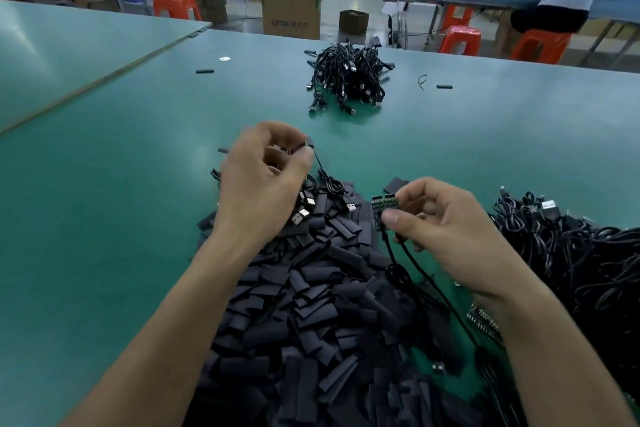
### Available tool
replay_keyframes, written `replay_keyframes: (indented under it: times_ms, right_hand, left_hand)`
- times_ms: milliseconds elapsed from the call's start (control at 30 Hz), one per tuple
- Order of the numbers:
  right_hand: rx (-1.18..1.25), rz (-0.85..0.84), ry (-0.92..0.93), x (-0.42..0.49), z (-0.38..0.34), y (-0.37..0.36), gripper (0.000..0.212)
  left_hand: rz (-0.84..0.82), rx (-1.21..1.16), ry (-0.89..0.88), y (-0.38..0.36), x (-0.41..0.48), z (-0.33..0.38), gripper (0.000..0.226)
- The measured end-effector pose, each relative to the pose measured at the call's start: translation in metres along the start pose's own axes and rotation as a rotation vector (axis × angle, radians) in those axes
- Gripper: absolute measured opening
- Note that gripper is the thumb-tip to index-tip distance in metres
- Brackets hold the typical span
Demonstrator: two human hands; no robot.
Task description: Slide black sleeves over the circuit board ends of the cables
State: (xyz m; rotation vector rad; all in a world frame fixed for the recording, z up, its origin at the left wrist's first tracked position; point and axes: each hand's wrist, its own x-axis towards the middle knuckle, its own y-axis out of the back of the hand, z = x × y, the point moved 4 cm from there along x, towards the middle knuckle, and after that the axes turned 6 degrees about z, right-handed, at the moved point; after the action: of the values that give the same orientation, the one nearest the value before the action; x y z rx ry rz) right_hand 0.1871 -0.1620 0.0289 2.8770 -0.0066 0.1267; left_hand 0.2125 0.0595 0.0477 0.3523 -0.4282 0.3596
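Right hand (450, 232) pinches a small stack of green circuit boards (383, 209) between the thumb and curled fingers, and their black cables (408, 263) trail down past the wrist. Left hand (266, 170), fingers curled, holds a thin cable end (309, 143) raised above the counter (104, 218). Blur hides whether that end already wears a sleeve. The heap of black sleeves (311, 315) lies beneath and between both hands, with the boards held just above its far edge.

With several boards gripped together, one could slip out, or a sleeve could catch on a board's raised parts. The trailing cables may also snag in the loose cable pile (588, 260) at the right. A separate cable bundle (346, 80) sits well apart, farther back.
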Motion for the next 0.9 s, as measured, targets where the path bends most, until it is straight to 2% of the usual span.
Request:
replay_keyframes:
  times_ms: [33,100,200,433,533,700,767,833,900]
  right_hand:
    - [0.07,-0.017,0.013,-0.001,-0.004,-0.002,0.017]
    - [0.213,-0.063,0.019,-0.004,-0.011,-0.006,0.023]
    - [0.353,-0.136,0.004,-0.007,-0.016,-0.01,0.028]
    - [0.446,-0.21,0.018,-0.008,-0.015,-0.013,0.019]
    - [0.534,-0.246,0.001,-0.009,-0.013,-0.015,0.015]
    - [0.613,-0.294,-0.054,-0.009,-0.007,-0.019,0.025]
    - [0.623,-0.257,-0.037,-0.007,-0.008,-0.016,0.02]
    - [0.573,-0.134,-0.026,-0.004,-0.009,-0.005,0.014]
    - [0.359,0.006,0.004,-0.001,-0.006,0.007,0.012]
  left_hand:
    - [-0.157,-0.101,0.033,-0.007,-0.004,0.006,0.01]
    - [-0.42,-0.243,0.063,-0.02,-0.016,0.016,0.019]
    - [-0.552,-0.346,0.034,-0.032,-0.026,0.025,0.022]
    - [-0.585,-0.572,0.2,-0.036,-0.03,0.023,0.01]
    - [-0.602,-0.594,0.219,-0.036,-0.031,0.021,0.007]
    - [-0.668,-0.671,0.248,-0.038,-0.034,0.021,0.014]
    - [-0.633,-0.722,0.261,-0.035,-0.029,0.021,0.011]
    - [-0.546,-0.819,0.314,-0.028,-0.022,0.019,0.017]
    - [-0.419,-0.947,0.368,-0.019,-0.013,0.017,0.02]
